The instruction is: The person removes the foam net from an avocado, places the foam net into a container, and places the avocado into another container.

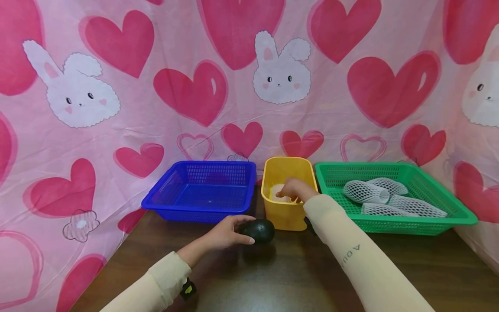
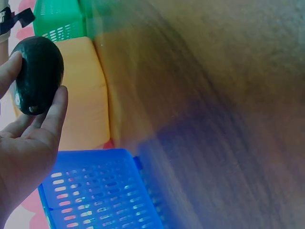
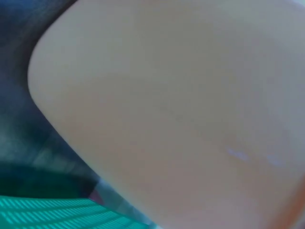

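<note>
In the head view my left hand (image 1: 228, 232) grips a dark green, oval avocado (image 1: 262, 231) above the brown table, in front of the yellow bin (image 1: 286, 216). The left wrist view shows the thumb on one side of the smooth avocado (image 2: 39, 76) and the fingers on the other. My right hand (image 1: 294, 190) reaches down inside the yellow bin, over something whitish (image 1: 278, 193). Its fingertips are partly hidden, and I cannot tell whether they grip the whitish thing. The bin's pale wall (image 3: 152, 109) fills most of the right wrist view.
To the left of the bin stands a blue plastic basket (image 1: 199, 215). At its right, a green basket (image 1: 393, 225) holds several white foam net sleeves (image 1: 366, 192). Behind them hangs a pink cloth (image 1: 238, 112) printed with hearts and rabbits. The brown table (image 1: 273, 281) extends toward me.
</note>
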`<state>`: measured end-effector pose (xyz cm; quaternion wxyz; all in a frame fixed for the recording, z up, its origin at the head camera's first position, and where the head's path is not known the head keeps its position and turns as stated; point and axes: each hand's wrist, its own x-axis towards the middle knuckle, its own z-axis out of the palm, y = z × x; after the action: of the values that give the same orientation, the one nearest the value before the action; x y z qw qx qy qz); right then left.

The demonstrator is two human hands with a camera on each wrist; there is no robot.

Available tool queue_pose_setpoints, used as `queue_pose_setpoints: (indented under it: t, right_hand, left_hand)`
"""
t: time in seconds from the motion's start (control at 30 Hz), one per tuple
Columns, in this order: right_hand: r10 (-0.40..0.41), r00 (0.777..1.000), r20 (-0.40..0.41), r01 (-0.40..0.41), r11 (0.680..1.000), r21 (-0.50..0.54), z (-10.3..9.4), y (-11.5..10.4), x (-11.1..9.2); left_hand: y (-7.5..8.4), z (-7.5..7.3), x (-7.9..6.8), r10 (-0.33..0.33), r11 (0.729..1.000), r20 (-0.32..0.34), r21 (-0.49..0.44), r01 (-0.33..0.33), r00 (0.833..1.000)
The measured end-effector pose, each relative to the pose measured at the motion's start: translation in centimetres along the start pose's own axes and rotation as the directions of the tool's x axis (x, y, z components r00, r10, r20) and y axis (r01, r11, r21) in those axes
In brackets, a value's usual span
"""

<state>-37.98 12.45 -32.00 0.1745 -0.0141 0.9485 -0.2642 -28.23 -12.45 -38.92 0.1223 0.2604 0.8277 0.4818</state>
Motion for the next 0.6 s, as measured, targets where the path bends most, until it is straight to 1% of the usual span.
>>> queue_pose_setpoints:
  t: [0.2,0.33,0.47,0.6]
  right_hand:
    - [-0.034,0.999,-0.008,0.034,0.999,0.017,-0.9,-0.2,-0.9]
    - [-0.059,0.998,-0.009,0.059,0.998,0.009,-1.5,0.1,-1.2]
    - [-0.085,0.996,-0.024,0.085,0.996,0.008,-2.0,0.4,-1.4]
    - [-0.126,0.991,-0.049,0.127,0.992,0.017,-2.5,0.6,-2.1]
  left_hand:
    - [0.4,-0.6,-0.2,-0.008,1.000,-0.025,-0.010,0.008,1.000]
    - [0.7,-1.1,-0.3,0.003,1.000,-0.030,-0.003,-0.003,1.000]
    - [1.0,-1.6,-0.5,0.013,1.000,-0.051,0.013,-0.013,0.999]
    - [1.4,-2.4,-0.8,0.008,1.000,-0.076,0.001,-0.008,0.997]
